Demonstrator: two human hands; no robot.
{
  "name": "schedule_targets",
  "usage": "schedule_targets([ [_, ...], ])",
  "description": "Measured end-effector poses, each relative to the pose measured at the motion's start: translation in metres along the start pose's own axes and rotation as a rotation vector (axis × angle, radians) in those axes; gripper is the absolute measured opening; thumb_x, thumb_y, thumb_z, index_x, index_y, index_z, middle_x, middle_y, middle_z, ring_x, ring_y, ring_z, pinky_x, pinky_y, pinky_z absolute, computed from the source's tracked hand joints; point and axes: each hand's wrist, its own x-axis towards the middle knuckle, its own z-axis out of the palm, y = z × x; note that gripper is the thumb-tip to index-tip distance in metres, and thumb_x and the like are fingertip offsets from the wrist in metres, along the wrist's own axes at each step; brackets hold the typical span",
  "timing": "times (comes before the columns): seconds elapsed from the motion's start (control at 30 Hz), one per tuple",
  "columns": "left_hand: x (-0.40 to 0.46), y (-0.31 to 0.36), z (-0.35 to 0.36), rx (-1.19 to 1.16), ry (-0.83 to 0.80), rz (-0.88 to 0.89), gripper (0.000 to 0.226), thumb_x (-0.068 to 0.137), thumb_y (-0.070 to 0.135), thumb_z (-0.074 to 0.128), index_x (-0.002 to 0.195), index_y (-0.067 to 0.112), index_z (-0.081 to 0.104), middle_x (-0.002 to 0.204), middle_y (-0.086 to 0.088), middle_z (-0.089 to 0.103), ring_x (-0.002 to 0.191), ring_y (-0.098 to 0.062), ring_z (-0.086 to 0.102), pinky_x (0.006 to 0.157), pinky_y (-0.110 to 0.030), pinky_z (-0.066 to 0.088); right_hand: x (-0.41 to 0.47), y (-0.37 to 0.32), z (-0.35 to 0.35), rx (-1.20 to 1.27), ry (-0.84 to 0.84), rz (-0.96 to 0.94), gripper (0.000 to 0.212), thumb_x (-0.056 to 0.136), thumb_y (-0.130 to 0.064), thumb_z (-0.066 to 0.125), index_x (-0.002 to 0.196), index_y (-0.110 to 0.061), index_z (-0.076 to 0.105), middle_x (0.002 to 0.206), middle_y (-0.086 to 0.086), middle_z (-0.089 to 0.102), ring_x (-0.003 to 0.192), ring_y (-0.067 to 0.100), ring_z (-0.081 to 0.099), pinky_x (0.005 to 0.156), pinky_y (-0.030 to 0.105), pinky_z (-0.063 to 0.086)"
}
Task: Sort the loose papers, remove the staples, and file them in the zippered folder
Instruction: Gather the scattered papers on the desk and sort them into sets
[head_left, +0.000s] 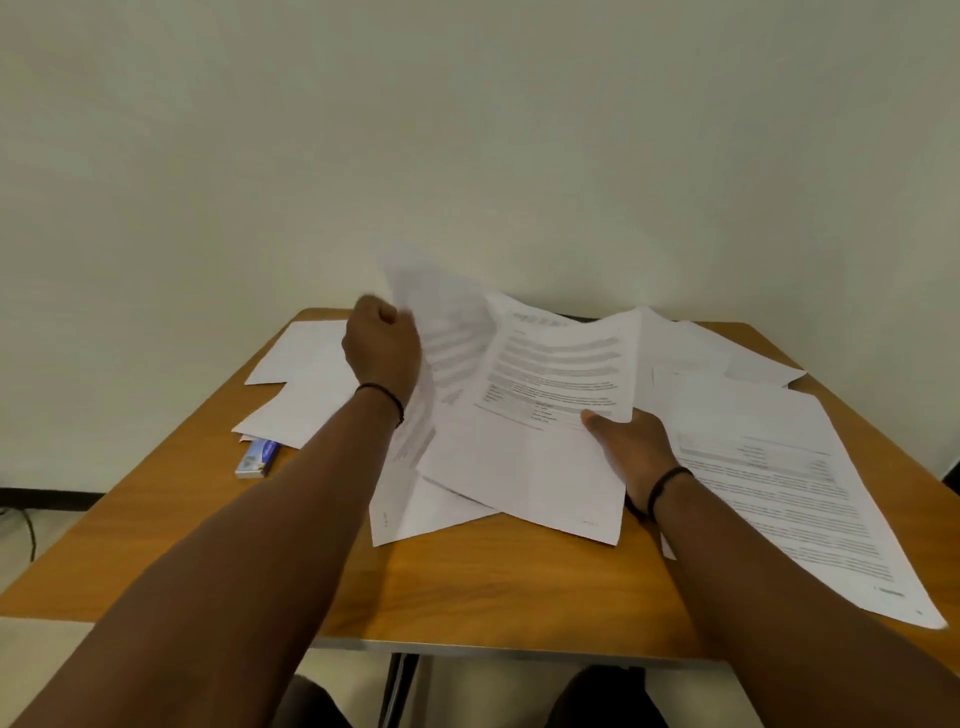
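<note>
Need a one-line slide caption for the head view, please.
Left hand lifts a blurred sheet while right hand holds a printed page above the wooden table.

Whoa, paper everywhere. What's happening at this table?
A person is sorting loose papers on a wooden table. The left hand grips a blurred sheet lifted off the pile, while the right hand holds the edge of a printed page in the middle. More sheets lie to the left and right. A small blue box pokes out from under the left pile. No folder is clearly visible.
</note>
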Motion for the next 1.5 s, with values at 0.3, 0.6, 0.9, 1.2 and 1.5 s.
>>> schedule_targets([
  [0.3,-0.050,0.035,-0.044,0.022,-0.288,0.782,0.017,0.088,0.008,0.073,0.103,0.013,0.077,0.094,0.013,0.072,0.080,0.003,0.064,0.074,-0.003,0.046,-0.003,-0.012,0.007,0.065,-0.024,0.136,0.030,0.097,-0.013,0.062,0.127,-0.011,0.061,0.119,0.010,0.067,0.098,0.028,0.067,0.078,0.038,0.057],
  [0.6,-0.109,-0.052,-0.030,0.283,-0.651,0.695,0.019,0.096,0.010,0.064,0.104,0.020,0.077,0.116,0.005,0.074,0.108,-0.011,0.068,0.093,-0.004,0.037,-0.014,-0.020,0.002,0.149,-0.035,0.223,0.061,0.092,-0.075,0.034,0.108,-0.027,0.067,0.100,0.003,0.073,0.097,0.025,0.067,0.085,0.039,0.056],
  [0.9,-0.106,-0.057,-0.021,0.369,-0.687,0.767,0.021,0.097,0.022,0.062,0.114,0.018,0.074,0.105,0.001,0.076,0.093,-0.019,0.071,0.079,-0.015,0.046,-0.005,-0.019,0.005,0.092,-0.008,0.247,0.054,0.095,-0.066,0.043,0.100,-0.017,0.066,0.091,0.006,0.070,0.078,0.021,0.065,0.064,0.028,0.053],
  [1.2,-0.096,-0.047,-0.022,0.410,-0.476,0.950,0.012,0.089,0.018,0.064,0.084,0.014,0.074,0.066,0.000,0.069,0.056,-0.018,0.063,0.050,-0.032,0.054,-0.002,-0.008,-0.003,0.095,-0.030,0.211,0.016,0.099,-0.019,0.055,0.087,-0.011,0.063,0.080,0.012,0.063,0.065,0.024,0.059,0.058,0.030,0.050],
  [1.5,-0.080,-0.012,-0.025,0.216,-0.290,0.811,0.014,0.093,0.021,0.060,0.093,0.013,0.072,0.072,0.001,0.070,0.058,-0.010,0.060,0.054,-0.020,0.045,-0.005,-0.008,-0.004,0.099,-0.025,0.187,0.024,0.104,-0.029,0.049,0.106,-0.010,0.064,0.109,0.017,0.070,0.100,0.036,0.067,0.088,0.045,0.057],
])
